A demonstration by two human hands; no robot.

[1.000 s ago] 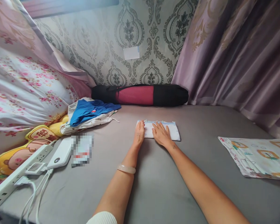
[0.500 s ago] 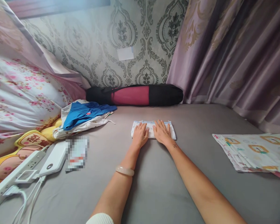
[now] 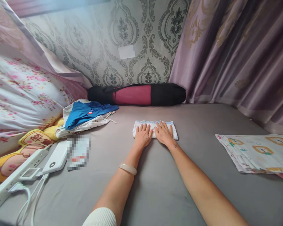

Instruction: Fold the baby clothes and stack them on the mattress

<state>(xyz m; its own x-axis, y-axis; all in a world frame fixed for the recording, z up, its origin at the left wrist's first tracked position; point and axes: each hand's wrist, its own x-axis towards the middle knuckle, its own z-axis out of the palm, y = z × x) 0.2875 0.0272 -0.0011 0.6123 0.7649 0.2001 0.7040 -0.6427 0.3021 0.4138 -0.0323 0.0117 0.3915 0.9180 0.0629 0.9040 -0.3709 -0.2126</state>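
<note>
A small folded cloth [image 3: 175, 133], white with a light blue edge along its far side, lies on the grey bed sheet [image 3: 103, 175]. My left hand [image 3: 143, 135] rests flat on its left part, fingers stretched away from me. On the right part my right hand [image 3: 164, 133] lies palm down, fingers spread. The two hands sit close together, thumbs inward. They cover much of the cloth, so its middle is partly hidden.
Folded printed cloths [image 3: 257, 153] lie at the right. To the left are blue and white clothes [image 3: 87, 114], a power bank [image 3: 58, 157], a power strip [image 3: 16, 179] with cables, a plush pillow [image 3: 11, 166] and a blurred packet [image 3: 79, 153]. A black-and-red bag [image 3: 134, 95] lies along the wall.
My left hand has shifted slightly to the right over the cloth. My right hand stays nearly in place, and the view has tilted a little.
</note>
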